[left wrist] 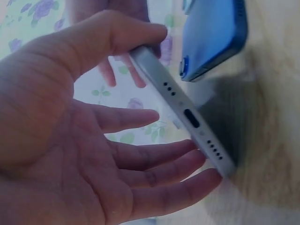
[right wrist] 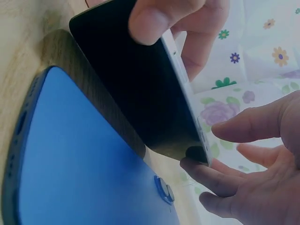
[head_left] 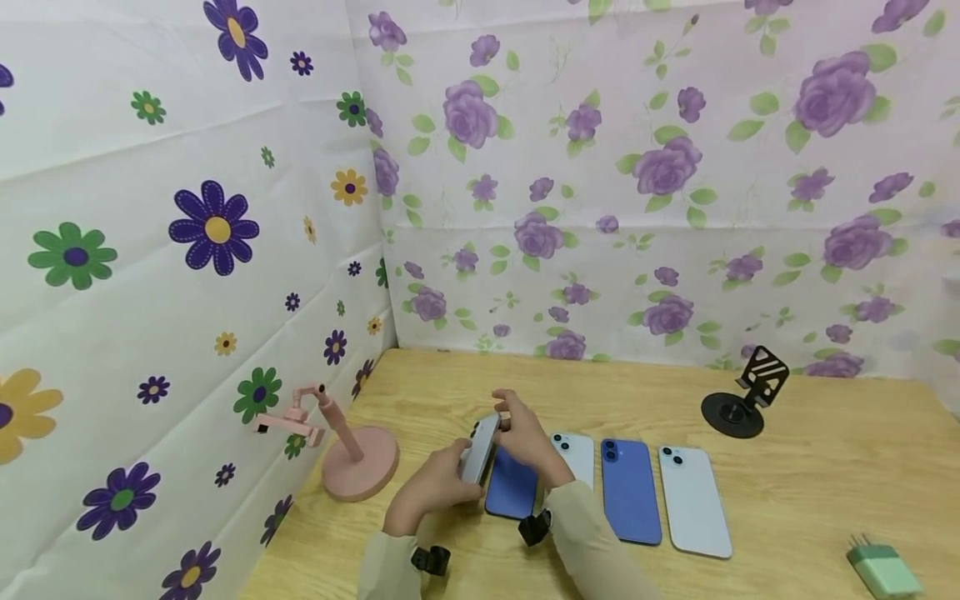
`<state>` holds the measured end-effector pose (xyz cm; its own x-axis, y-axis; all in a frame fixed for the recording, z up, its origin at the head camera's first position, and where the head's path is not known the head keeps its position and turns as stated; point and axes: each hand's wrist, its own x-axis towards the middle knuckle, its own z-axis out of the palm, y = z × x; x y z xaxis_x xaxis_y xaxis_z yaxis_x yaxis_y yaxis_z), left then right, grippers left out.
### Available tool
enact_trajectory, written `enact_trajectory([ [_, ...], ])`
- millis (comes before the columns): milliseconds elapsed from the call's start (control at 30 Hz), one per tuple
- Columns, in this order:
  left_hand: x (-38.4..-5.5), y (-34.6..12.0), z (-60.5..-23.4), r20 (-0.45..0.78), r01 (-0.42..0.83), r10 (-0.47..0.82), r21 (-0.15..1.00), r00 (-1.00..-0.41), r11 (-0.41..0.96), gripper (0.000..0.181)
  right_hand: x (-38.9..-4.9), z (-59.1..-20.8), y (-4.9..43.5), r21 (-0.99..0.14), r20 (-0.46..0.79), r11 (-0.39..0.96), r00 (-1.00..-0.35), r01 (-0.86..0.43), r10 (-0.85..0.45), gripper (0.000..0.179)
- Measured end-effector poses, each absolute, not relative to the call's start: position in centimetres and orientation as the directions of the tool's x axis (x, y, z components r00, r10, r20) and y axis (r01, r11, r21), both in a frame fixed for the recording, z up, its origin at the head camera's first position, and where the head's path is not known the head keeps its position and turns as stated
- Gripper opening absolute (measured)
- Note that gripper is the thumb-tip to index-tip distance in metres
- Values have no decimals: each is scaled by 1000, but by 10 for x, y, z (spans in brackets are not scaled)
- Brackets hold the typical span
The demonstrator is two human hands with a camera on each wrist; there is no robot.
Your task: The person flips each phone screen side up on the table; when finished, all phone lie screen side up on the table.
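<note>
A white smartphone [head_left: 478,450] is tilted on its long edge, its dark screen [right wrist: 126,79] facing the right. My left hand [head_left: 435,487] grips it near the lower end, thumb on one long edge and fingers at the other; the charging port [left wrist: 191,118] shows in the left wrist view. My right hand [head_left: 523,433] is at the phone's upper end. One of its fingertips [right wrist: 190,165] appears to touch the top corner, while the thumb is apart from the edge. A blue smartphone [head_left: 513,487] lies back up just right of the held one, partly behind my right arm.
Right of my hands lie a white phone [head_left: 577,457], another blue phone [head_left: 632,492] and another white phone [head_left: 696,500], backs up. A pink stand [head_left: 360,462] is at left, a black folding stand [head_left: 735,414] at back right. A green plug charger [head_left: 883,569] lies front right.
</note>
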<state>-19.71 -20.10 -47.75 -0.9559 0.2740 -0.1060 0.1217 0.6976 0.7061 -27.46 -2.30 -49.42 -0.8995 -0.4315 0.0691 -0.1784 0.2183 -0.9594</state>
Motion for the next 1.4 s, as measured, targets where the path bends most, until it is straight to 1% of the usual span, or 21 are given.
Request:
enact_trajectory([
  [100, -199, -203, -475, -143, 92, 299, 752, -944, 653, 82, -274, -494, -23, -967, 61, 200, -906, -157, -419, 73],
  [300, -201, -209, -471, -188, 51, 359, 825, -914, 562, 71, -272, -492, -24, -982, 27, 159, -908, -103, -417, 77],
  [467, -203, -213, -468, -190, 27, 357, 852, -914, 522, 64, -269, -489, -25, -982, 6, 168, -897, -89, -443, 78],
  [700, -201, -211, -467, -198, -2, 371, 884, -907, 467, 62, -266, -492, -25, -972, -36, 222, -885, -77, -464, 75],
  [933, -202, -214, -470, -204, -49, 368, 919, -907, 390, 54, -262, -494, -28, -983, -71, 183, -852, -29, -519, 73],
  [1067, -203, -217, -471, -193, -45, 367, 926, -910, 376, 52, -264, -495, -29, -989, -81, 145, -844, 3, -530, 72],
  [1233, -203, -218, -469, -177, -37, 362, 931, -915, 363, 50, -266, -497, -30, -988, -105, 154, -845, 28, -525, 71],
  [1400, -204, -219, -468, -171, -32, 361, 933, -917, 359, 52, -265, -495, -31, -983, -147, 171, -839, 66, -523, 73],
])
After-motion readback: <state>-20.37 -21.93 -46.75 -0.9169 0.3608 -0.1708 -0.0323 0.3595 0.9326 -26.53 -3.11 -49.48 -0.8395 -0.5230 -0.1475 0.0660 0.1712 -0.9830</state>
